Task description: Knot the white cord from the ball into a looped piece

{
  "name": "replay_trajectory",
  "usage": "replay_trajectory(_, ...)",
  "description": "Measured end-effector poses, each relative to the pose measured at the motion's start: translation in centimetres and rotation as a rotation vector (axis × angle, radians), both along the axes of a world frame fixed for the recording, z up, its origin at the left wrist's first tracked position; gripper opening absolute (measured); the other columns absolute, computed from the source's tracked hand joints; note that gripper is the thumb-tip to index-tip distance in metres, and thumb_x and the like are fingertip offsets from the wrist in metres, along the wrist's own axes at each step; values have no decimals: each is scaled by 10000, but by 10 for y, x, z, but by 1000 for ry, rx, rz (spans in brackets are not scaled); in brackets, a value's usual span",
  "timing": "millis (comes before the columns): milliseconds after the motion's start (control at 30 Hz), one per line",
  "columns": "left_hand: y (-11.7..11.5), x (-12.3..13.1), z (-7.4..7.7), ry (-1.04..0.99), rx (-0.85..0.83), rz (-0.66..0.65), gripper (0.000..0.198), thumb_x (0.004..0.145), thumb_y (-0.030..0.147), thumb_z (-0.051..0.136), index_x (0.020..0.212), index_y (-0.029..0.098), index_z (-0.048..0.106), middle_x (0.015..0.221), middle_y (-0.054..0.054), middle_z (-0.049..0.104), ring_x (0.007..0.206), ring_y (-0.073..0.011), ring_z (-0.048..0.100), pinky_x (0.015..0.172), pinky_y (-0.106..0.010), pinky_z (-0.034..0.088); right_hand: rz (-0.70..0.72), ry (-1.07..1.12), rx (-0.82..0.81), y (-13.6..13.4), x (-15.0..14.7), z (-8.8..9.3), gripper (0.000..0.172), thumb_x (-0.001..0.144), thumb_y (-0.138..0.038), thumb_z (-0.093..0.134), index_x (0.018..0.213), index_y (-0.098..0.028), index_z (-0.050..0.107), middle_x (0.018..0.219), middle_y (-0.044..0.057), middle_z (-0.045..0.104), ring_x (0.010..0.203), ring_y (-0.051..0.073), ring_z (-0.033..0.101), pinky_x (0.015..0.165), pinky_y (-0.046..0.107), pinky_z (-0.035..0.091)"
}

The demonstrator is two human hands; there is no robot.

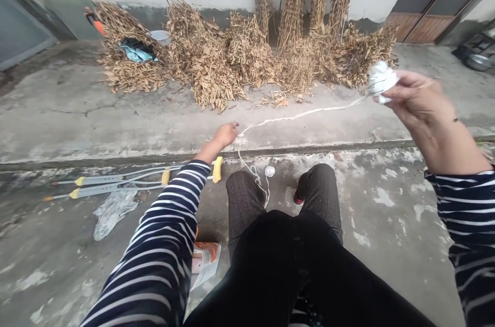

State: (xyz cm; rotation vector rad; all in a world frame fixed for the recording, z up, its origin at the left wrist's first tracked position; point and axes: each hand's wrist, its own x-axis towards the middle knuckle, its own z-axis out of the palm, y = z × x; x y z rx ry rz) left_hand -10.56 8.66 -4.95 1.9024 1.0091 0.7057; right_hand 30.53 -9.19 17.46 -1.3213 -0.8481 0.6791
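The right hand [419, 102], raised to the far right, has its grip curled firmly around a ball of white string [382, 81]. The string [301, 115] runs from the ball to the left across the concrete ledge, passes by the left hand [225, 136], then drops in loose loops toward the person's knees. The left hand reaches forward, its fingers at the string, but whether its grip has hold is hard to tell. A small white disc [269, 171] lies beside the loops. Crutches [116, 182] and a plastic bag [114, 211] lie on the near left, with dried bean plants [204, 56] piled far ahead.
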Motion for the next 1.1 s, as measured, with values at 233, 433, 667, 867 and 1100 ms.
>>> replay_trajectory(233,-66,139,52,-443,-253,-104,401,848,217,696,1246,192,655,1361,-120,657,1177,-239,623,896,-342,535,466,-49,-168,14,-66,-34,376,570,-30,873,908,-180,805,921,67,780,787,195,729,665,342,642)
replay_trajectory(433,-121,178,64,-583,-339,-212,233,828,371,762,812,143,714,791,-74,749,912,-211,699,992,-384,481,564,-228,-73,18,-83,-66,377,581,-207,937,921,-189,772,890,51,745,847,224,720,673,358,639)
replay_trajectory(667,-166,125,27,-214,-400,-319,182,904,319,559,939,175,665,730,-29,741,677,-155,644,733,-287,466,310,-410,-73,29,-62,-96,418,538,-142,870,930,-191,732,937,45,726,835,207,662,732,360,609)
replay_trajectory(867,-172,91,69,222,-80,-263,162,851,244,542,802,197,689,596,18,653,542,-137,530,577,-272,337,244,-966,-39,31,-59,-141,270,700,-102,635,951,-190,682,943,89,713,880,256,646,838,405,537)
replay_trajectory(1100,-108,84,130,108,63,-142,278,898,263,610,664,134,687,573,-12,618,546,-99,493,648,-267,398,625,-957,39,0,-79,-165,286,752,-110,587,1003,-205,689,1076,106,720,1029,283,654,922,437,536)
